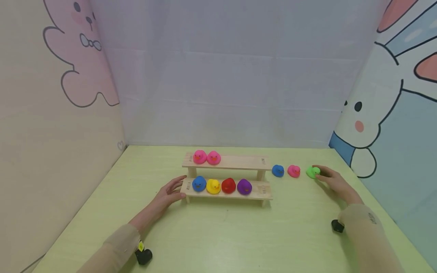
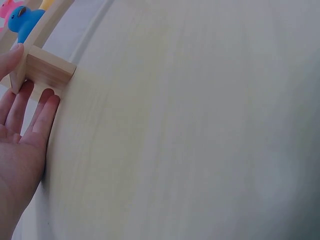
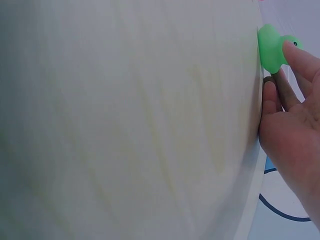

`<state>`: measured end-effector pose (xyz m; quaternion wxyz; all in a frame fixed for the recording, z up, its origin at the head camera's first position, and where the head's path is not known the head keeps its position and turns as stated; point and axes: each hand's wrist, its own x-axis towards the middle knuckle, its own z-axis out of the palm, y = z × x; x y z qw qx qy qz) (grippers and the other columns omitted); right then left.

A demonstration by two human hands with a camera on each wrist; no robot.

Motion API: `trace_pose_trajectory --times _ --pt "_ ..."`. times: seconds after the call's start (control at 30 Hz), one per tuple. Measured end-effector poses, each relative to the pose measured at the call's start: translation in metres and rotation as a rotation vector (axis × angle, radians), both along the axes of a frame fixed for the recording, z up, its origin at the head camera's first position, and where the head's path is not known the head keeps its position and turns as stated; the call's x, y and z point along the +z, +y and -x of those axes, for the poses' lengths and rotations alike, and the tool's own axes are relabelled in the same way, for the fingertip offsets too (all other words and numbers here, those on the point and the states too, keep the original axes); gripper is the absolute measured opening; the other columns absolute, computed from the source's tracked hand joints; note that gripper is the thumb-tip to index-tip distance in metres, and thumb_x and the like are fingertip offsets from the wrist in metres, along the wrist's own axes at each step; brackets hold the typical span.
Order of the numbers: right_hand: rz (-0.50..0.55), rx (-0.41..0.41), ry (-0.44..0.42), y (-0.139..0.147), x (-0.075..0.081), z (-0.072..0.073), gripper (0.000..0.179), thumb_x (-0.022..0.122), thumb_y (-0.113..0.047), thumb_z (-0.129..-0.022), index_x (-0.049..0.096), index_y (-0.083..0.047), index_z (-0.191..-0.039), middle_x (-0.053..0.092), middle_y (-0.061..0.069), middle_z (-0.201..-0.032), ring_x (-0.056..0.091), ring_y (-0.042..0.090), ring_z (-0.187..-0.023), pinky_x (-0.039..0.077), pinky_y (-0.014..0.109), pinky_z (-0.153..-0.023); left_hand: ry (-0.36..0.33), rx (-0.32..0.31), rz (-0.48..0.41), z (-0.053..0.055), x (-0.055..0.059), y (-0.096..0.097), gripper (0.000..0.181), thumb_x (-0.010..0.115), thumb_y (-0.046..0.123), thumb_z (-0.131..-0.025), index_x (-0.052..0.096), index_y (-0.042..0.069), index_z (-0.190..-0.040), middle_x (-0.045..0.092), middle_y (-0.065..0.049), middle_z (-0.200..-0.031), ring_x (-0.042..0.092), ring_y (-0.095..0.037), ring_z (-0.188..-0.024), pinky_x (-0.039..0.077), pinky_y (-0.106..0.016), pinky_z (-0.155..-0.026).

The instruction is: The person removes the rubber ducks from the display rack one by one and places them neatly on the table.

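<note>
A two-step wooden stand [image 1: 235,162] stands mid-table. My left hand [image 1: 172,190] holds the left end of its lower step, thumb at the front corner and fingers at the back one; the left wrist view shows the fingertips against the plank end [image 2: 47,67]. On that step sit a blue duck [image 1: 199,184], a yellow duck [image 1: 213,186], a red duck [image 1: 228,185] and a purple duck [image 1: 244,187]. Two pink ducks [image 1: 214,157] occupy the upper step's left part. Off to the right, my right hand [image 1: 336,185] pinches a green rubber duck [image 3: 270,49] low at the table surface.
Between the stand and the green duck, a blue duck [image 1: 278,171] and a pink duck [image 1: 294,171] sit on the pale green table [image 1: 218,242]. A plain curtain [image 1: 232,94] hangs behind the table, with cartoon-printed cloth [image 1: 403,136] at the sides.
</note>
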<state>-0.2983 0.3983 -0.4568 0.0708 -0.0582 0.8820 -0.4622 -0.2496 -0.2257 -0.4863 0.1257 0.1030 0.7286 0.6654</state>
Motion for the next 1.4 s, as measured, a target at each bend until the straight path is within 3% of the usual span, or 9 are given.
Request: trace_pose_trajectory --times 0.33,0.67,0.9,1.13,1.4 --pt "0.014 0.01 -0.006 0.0 0.001 -0.003 0.067 0.053 -0.031 -0.102 0.025 0.003 -0.153 0.021 0.032 -0.158 0.013 0.052 -0.144 0.014 0.074 -0.115 -0.004 0.001 -0.007 0.0 0.0 0.002 0.068 0.063 0.013 -0.094 0.032 0.021 -0.154 0.037 -0.014 -0.157 0.059 -0.017 -0.123 0.045 -0.028 -0.103" --pt "-0.001 0.014 -0.006 0.003 0.001 -0.002 0.071 0.054 -0.031 -0.102 0.021 0.002 -0.154 0.018 0.033 -0.159 0.013 0.053 -0.144 0.015 0.074 -0.115 0.001 -0.01 -0.016 0.001 0.0 0.002 0.068 0.063 0.011 -0.094 0.032 0.02 -0.154 0.037 -0.015 -0.157 0.061 -0.011 -0.118 0.046 -0.027 -0.102" --pt "-0.049 0.013 -0.001 0.003 0.006 0.004 0.076 0.055 -0.029 -0.101 0.013 0.001 -0.156 0.017 0.037 -0.157 0.02 0.056 -0.142 0.023 0.072 -0.113 0.003 -0.002 0.0 0.001 -0.001 0.002 0.069 0.063 0.011 -0.095 0.031 0.018 -0.155 0.037 -0.016 -0.156 0.061 -0.011 -0.118 0.047 -0.026 -0.101" --pt "-0.098 0.024 0.03 -0.004 0.028 0.013 0.078 0.052 -0.037 -0.102 0.01 -0.001 -0.157 0.017 0.036 -0.157 0.018 0.058 -0.142 0.025 0.075 -0.11 -0.001 0.0 0.008 0.0 0.0 0.002 0.07 0.063 0.013 -0.094 0.03 0.016 -0.156 0.036 -0.017 -0.157 0.06 -0.01 -0.118 0.046 -0.025 -0.101" --pt "-0.083 -0.008 0.144 -0.032 0.065 0.032 0.075 0.053 -0.036 -0.102 0.013 -0.006 -0.158 0.02 0.03 -0.16 0.019 0.053 -0.145 0.024 0.074 -0.112 -0.014 0.009 -0.003 0.0 0.001 0.001 0.069 0.064 0.012 -0.094 0.033 0.02 -0.154 0.037 -0.014 -0.157 0.059 -0.017 -0.122 0.048 -0.028 -0.101"
